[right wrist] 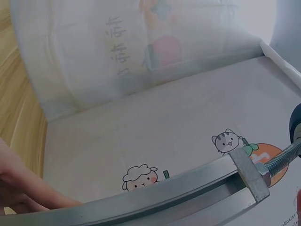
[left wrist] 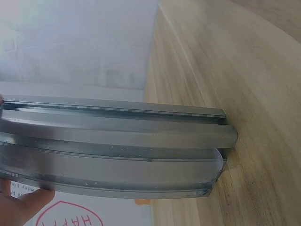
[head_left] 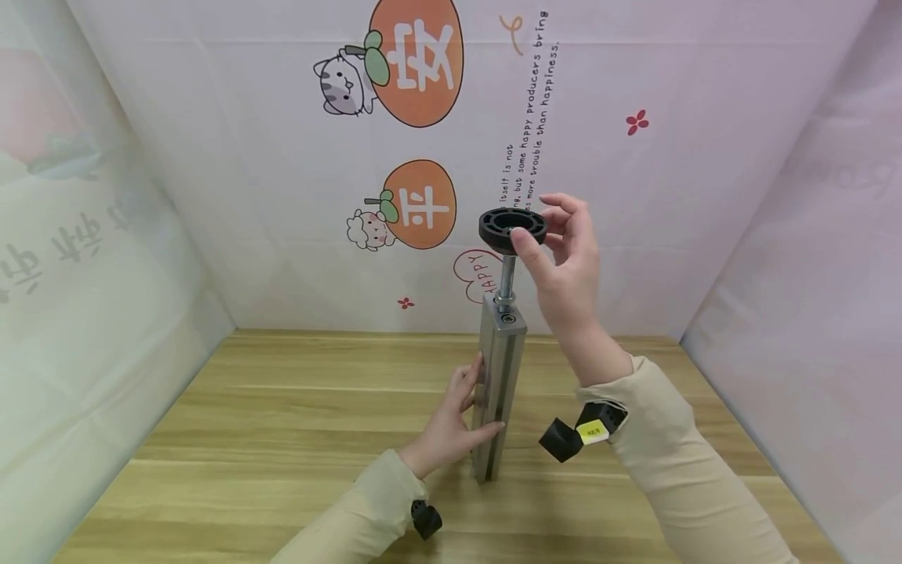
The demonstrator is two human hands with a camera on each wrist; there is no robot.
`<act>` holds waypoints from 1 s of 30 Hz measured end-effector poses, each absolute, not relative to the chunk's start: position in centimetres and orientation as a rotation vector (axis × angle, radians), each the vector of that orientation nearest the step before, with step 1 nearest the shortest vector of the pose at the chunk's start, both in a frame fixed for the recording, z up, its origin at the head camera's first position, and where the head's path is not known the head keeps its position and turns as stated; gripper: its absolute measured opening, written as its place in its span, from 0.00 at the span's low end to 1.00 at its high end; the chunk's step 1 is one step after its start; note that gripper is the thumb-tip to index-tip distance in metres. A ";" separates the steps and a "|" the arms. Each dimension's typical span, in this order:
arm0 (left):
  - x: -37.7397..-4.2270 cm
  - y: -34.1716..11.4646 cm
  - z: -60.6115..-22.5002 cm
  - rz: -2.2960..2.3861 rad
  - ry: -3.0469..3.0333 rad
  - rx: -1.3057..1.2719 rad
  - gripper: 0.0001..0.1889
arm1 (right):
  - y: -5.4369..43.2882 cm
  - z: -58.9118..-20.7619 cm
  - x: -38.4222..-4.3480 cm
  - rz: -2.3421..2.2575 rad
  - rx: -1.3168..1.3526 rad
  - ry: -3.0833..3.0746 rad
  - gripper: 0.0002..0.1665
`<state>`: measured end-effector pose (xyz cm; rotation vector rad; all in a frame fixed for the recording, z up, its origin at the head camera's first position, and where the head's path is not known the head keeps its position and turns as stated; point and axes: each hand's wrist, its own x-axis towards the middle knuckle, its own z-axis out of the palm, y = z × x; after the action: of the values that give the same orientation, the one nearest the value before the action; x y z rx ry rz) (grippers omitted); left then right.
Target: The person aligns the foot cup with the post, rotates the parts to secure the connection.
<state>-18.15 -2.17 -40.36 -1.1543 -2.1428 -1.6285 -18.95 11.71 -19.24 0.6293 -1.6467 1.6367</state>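
Note:
A slotted aluminium profile (head_left: pixel 502 384) stands upright on the wooden table; its lower end meets the wood in the left wrist view. My left hand (head_left: pixel 445 429) grips it at mid-height, fingers on one side and thumb across the other. On top sits an end plate (right wrist: pixel 251 175) with a hex nut (right wrist: pixel 263 173) and a threaded rod (head_left: pixel 507 274) rising from it. The rod carries a round black levelling foot (head_left: pixel 496 240), its ribbed face up. With the thumb over its rim and the fingers at its far side, my right hand (head_left: pixel 571 274) holds this foot.
White printed cloth (head_left: pixel 282 196) hangs behind the wooden table (head_left: pixel 282 407) and along both sides. A black wrist camera (head_left: pixel 561 440) juts from the right sleeve, another (head_left: pixel 426 518) from the left sleeve.

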 end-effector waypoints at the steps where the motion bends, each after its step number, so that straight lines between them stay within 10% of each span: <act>1: -18.2 -2.2 -40.4 -1.630 -2.142 -1.155 0.56 | 11.8 -19.3 -19.2 1.706 0.684 -1.619 0.26; 15: -18.1 -2.1 -40.3 -1.637 -2.171 -1.121 0.56 | 13.5 -19.4 -21.8 2.680 1.467 -1.251 0.31; 30: -18.1 -2.1 -40.3 -1.637 -2.186 -1.113 0.56 | 12.9 -18.7 -21.6 2.733 1.499 -1.126 0.31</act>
<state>-18.07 -2.08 -40.30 -1.1133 -2.1855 -1.6368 -21.55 12.88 -18.68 1.4986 -1.1265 2.7332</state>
